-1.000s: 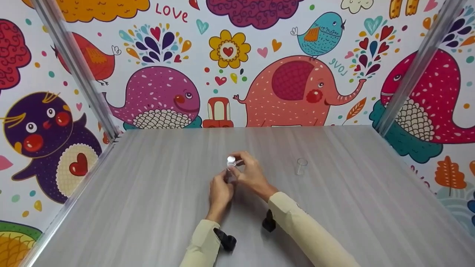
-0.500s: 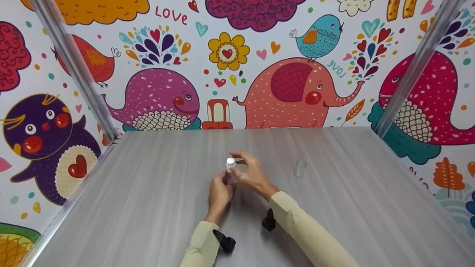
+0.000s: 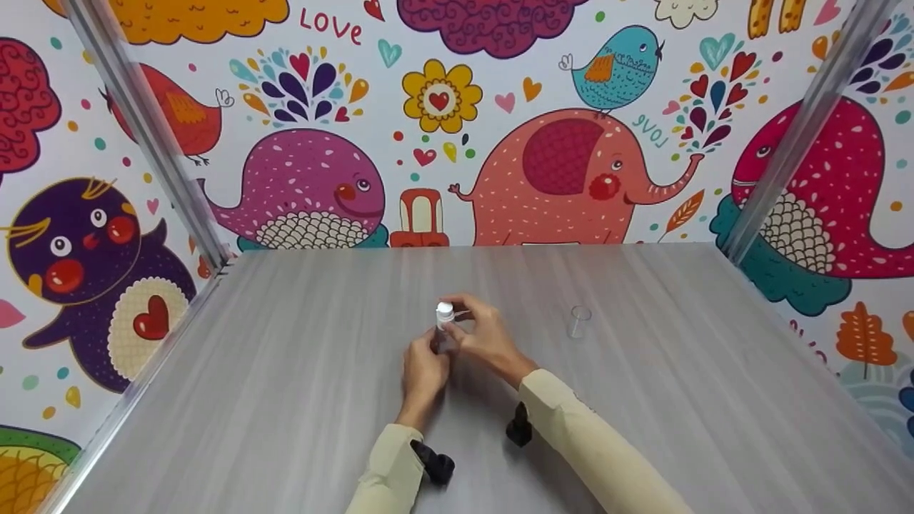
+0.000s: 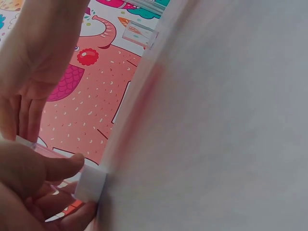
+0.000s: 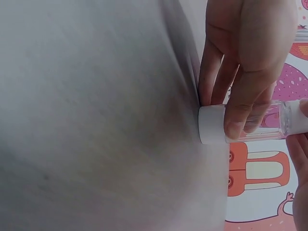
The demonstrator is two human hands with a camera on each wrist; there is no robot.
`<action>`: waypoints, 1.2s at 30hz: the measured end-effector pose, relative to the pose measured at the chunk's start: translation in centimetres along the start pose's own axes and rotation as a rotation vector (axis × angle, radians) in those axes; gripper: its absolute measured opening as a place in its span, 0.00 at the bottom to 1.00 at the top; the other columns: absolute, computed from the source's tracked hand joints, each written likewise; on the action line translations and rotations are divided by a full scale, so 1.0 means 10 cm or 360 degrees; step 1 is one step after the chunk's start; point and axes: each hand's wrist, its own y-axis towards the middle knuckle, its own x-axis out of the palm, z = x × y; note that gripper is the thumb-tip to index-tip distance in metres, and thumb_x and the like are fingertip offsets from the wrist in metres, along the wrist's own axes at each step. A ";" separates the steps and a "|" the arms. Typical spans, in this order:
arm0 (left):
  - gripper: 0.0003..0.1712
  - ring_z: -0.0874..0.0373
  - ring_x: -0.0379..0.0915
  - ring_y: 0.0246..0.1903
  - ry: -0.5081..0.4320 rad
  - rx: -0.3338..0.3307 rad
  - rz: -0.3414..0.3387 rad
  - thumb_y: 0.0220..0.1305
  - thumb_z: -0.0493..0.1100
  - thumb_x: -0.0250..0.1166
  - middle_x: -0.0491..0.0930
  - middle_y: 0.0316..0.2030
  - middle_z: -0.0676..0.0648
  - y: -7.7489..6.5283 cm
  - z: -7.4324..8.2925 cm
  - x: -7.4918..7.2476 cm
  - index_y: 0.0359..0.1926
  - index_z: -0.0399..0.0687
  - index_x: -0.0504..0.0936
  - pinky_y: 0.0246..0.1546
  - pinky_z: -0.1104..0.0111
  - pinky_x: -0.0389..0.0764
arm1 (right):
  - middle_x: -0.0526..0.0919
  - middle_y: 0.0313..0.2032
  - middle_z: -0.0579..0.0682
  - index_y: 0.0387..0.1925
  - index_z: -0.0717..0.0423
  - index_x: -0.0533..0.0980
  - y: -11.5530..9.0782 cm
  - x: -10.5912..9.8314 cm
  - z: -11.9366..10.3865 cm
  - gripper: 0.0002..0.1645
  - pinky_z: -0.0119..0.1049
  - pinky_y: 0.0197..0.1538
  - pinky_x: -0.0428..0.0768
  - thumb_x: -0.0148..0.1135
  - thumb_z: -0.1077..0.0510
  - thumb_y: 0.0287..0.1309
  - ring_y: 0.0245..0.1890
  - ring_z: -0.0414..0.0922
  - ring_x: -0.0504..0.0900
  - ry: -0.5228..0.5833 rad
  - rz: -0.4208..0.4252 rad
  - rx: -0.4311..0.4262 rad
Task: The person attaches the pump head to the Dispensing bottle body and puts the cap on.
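A small clear bottle (image 5: 264,134) stands upright on the table, with a white base (image 5: 211,125) and a white top (image 3: 445,312). My left hand (image 3: 424,368) grips its lower part; in the left wrist view the thumb and fingers (image 4: 67,167) curl round it just by the base. Up at the white top, my right hand (image 3: 489,341) pinches with thumb and forefinger. Only the edge of that hand shows in the right wrist view. Between the two hands much of the bottle's body is hidden in the head view.
A clear, open-ended cylinder (image 3: 580,323), like a see-through cover, stands on the grey table (image 3: 300,371) to the right of my hands. Behind the table rises a wall (image 3: 443,185) printed with cartoon animals. Metal posts (image 3: 792,143) frame both back corners.
Both hands stay where they were on the bottle. The right fingers shift slightly at the white top, whose outline looks a little different. The clear cylinder has not moved.
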 end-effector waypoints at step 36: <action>0.09 0.54 0.65 0.25 0.0027 0.0002 -0.0007 0.54 0.32 0.68 0.70 0.23 0.50 0.01 0.01 0.01 0.37 0.44 0.84 0.26 0.64 0.61 | 0.82 0.53 0.53 0.58 0.60 0.75 0.00 -0.01 -0.11 0.22 0.41 0.60 0.79 0.65 0.64 0.62 0.53 0.47 0.82 -0.0016 -0.0043 0.0131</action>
